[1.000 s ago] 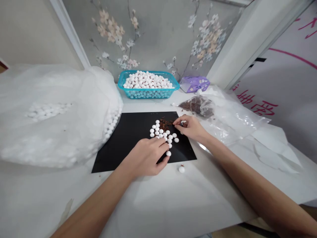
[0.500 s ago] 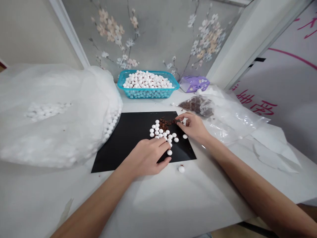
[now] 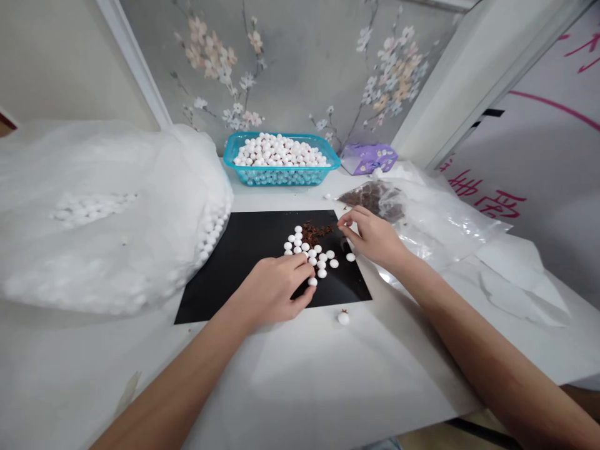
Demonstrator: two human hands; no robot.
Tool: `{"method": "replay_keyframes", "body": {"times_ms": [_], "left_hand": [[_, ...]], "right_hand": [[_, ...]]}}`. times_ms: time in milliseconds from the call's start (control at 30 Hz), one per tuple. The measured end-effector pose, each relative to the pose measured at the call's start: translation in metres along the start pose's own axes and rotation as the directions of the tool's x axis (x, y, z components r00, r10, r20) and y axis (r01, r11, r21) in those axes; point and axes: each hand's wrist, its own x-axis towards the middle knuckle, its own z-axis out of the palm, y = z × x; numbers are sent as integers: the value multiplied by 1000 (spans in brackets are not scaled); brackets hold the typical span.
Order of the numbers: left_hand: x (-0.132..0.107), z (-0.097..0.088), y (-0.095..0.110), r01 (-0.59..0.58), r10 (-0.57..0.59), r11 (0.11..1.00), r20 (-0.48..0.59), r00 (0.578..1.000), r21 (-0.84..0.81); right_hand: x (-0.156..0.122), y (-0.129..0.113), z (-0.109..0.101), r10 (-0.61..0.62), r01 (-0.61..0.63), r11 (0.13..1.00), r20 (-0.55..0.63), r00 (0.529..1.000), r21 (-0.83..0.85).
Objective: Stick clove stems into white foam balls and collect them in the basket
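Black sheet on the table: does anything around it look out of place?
Yes. One white bead sits alone on the table, just off the near edge of the black sheet. It looks stray because the other beads lie together on the sheet. A brown fleck sits on top of it.

A grey wall panel (image 3: 300,56) printed with pale blossom branches is rising behind the white tabletop (image 3: 375,381), flanked by a smooth cream wall (image 3: 60,62) and a white squared pillar (image 3: 473,81), while a white sheet (image 3: 539,144) bearing red lettering is hanging rightward.
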Motion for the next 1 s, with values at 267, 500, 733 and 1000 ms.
{"method": "replay_keyframes", "body": {"times_ms": [267, 500, 733, 1000], "left_hand": [[-1, -2, -9, 68, -68, 998, -32, 997, -18], [3, -1, -13, 185, -187, 977, -6, 982, -103], [3, 1, -16, 288, -283, 942, 51, 958, -172], [3, -1, -16, 306, -300, 931, 60, 952, -198]], "right_hand": [[-19, -57, -1, -197, 150, 952, 157, 968, 268], [-26, -63, 9, -273, 255, 962, 271, 923, 99], [-27, -62, 11, -323, 338, 941, 248, 913, -21], [-30, -60, 14, -350, 344, 937, 197, 916, 66]]}}
